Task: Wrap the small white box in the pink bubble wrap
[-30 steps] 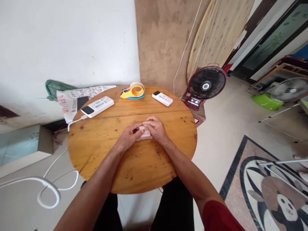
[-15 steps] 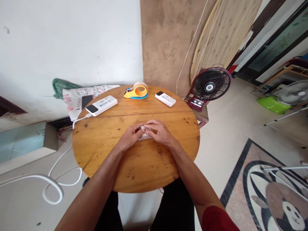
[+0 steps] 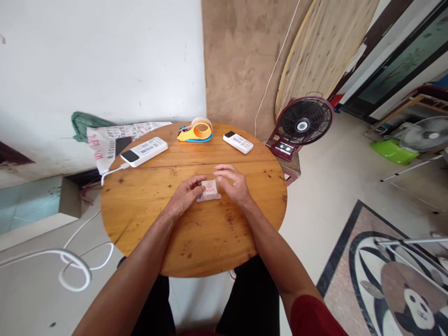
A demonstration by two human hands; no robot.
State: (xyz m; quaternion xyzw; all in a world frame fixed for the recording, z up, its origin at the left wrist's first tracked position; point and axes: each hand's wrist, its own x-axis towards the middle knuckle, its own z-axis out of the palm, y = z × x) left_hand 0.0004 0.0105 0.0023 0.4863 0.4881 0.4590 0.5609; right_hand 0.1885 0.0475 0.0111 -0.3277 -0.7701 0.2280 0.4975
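Observation:
A small, flat, clear-edged box (image 3: 210, 196) with a pale top and reddish print lies on the round wooden table (image 3: 189, 233) between my hands. My left hand (image 3: 185, 193) grips its left side, the thumb over the top edge and the fingers behind. My right hand (image 3: 235, 184) is open just to the right of the box, fingers spread and slightly raised; its thumb tip is close to the box's upper right corner, and whether they touch I cannot tell.
Toward the table's back stand a yellow tape dispenser (image 3: 196, 132), a white power bank (image 3: 149, 150) with a cable (image 3: 114, 171) at the left, and a second white power bank (image 3: 240, 143) at the right. A dark red fan (image 3: 303, 125) stands beyond the table's right edge.
My right hand has lifted off the box and moved right, its fingers opening. The printed top, covered before, is now visible. My left hand stays on the box.

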